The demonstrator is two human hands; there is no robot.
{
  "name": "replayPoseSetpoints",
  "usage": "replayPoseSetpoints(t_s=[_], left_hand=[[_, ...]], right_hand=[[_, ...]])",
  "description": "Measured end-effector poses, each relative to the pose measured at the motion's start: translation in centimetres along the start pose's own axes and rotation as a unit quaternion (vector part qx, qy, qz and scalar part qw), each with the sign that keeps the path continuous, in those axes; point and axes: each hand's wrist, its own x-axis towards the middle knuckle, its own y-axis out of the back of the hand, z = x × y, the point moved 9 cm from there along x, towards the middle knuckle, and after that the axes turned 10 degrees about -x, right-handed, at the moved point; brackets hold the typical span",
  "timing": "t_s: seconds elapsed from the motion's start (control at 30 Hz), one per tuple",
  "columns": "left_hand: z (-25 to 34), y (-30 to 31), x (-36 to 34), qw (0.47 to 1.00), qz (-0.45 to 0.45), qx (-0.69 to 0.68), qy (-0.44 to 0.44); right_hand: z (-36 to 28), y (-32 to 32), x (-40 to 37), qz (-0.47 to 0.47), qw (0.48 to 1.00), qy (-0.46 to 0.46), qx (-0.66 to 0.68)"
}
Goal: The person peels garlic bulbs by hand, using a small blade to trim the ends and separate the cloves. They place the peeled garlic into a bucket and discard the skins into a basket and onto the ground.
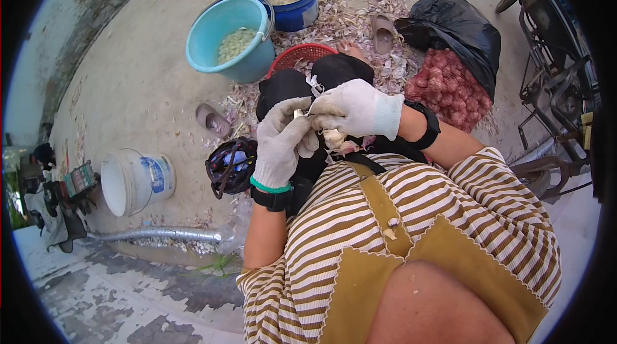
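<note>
My left hand (281,141), in a white knitted glove with a green cuff edge, pinches a pale garlic clove (298,113) between thumb and fingers. Right beside it, my right hand (357,110) is closed too, its gloved fingertips pressed together at the clove. Whatever those fingertips grip is too small and covered to make out. Below the hands, loose garlic cloves (334,138) and purplish skins (350,147) lie in my lap. A red plastic basket (295,53) stands just past my knees, partly hidden by them.
A turquoise bucket (257,61) and a blue tub (302,16) hold peeled cloves. Garlic skins (385,7) litter the ground. At right are a red net sack of garlic bulbs (450,87) and a black plastic bag (450,19). A white bucket (132,180) lies tipped at left.
</note>
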Motion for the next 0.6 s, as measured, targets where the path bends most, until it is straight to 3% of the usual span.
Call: replayPoseSetpoints(t_s=[0.13,0.2,0.23,0.33,0.4,0.47,0.53,0.6], left_hand=[[0.0,0.0,-0.6,0.986,-0.028,-0.161,0.017],[0.3,0.5,-0.6,0.983,-0.029,-0.179,-0.005],[0.4,0.7,-0.4,0.978,-0.029,-0.208,-0.017],[0.4,1.9,0.6,0.970,-0.041,-0.235,-0.038],[0.2,4.1,1.9,0.980,0.023,-0.196,-0.034],[0.8,6.1,3.7,0.977,0.072,-0.197,-0.028],[3.2,8.5,7.1,0.986,0.057,-0.143,-0.060],[6.7,9.6,10.1,0.980,0.122,-0.145,-0.056]], right_hand=[[0.7,0.1,-0.1,-0.009,0.989,-0.013,0.149],[2.8,-0.5,-0.8,-0.057,0.915,-0.154,0.369],[3.2,-0.8,-0.8,-0.045,0.886,-0.163,0.432],[5.7,-0.4,-1.5,-0.001,0.864,-0.225,0.450],[7.0,-0.8,-2.5,-0.010,0.859,-0.233,0.456],[8.7,-1.6,-4.1,0.015,0.846,-0.311,0.432],[9.0,-1.8,-5.1,0.006,0.847,-0.337,0.410],[9.7,-3.1,-5.7,-0.006,0.838,-0.343,0.425]])
